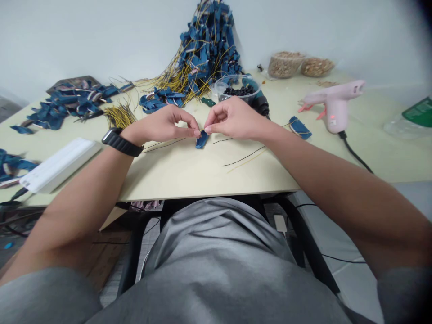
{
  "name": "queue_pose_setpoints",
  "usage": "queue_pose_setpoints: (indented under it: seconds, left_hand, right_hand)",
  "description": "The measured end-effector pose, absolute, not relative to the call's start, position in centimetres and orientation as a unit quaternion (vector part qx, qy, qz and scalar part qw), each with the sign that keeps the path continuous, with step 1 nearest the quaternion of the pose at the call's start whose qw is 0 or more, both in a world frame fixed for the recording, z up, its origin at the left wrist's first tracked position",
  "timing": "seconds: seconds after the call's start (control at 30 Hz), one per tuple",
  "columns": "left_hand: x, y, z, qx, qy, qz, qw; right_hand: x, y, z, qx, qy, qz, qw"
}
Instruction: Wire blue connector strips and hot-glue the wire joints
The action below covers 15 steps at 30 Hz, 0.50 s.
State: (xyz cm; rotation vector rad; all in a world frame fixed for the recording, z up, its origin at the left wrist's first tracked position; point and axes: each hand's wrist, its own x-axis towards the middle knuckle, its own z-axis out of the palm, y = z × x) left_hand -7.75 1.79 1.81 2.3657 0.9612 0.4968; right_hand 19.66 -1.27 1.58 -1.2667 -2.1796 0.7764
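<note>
"Going from the left, how far along does the work look?"

"Plenty seems left: a heap of blue scraps (54, 108) lies on the left of the table (182, 180), with a bundle of yellow wires (119, 118) to its right. At the back, the tall bunch of wired blue pieces (211, 49) looks like the finished share."

"And the hands?"

"The left hand (162, 123) has thumb and finger pinched together on the upper end of a small blue piece (201, 141); the right hand (236, 119) pinches there too, fingertips just beside. I'd call this piece unfinished — whether they also grip a wire, I can't tell."

"Farther right?"

"A blue piece with a yellow strand (299, 128) lies apart, near the pink glue gun (335, 105) — perhaps done, perhaps waiting."

"How does the held one look?"

"Dark blue, narrow, like a strip of cloth, hanging below the fingertips at the table's middle. Its upper end is mostly hidden by the fingers."
</note>
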Motion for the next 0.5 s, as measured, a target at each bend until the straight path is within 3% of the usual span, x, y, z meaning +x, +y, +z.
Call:
queue_pose_setpoints:
  seconds: [0.5]
  left_hand:
    - [-8.14,2.53,1.52,0.885,0.366,0.143,0.252]
  right_hand:
    - [19.78,-1.21,1.38,-0.472,-0.803,0.267,0.249]
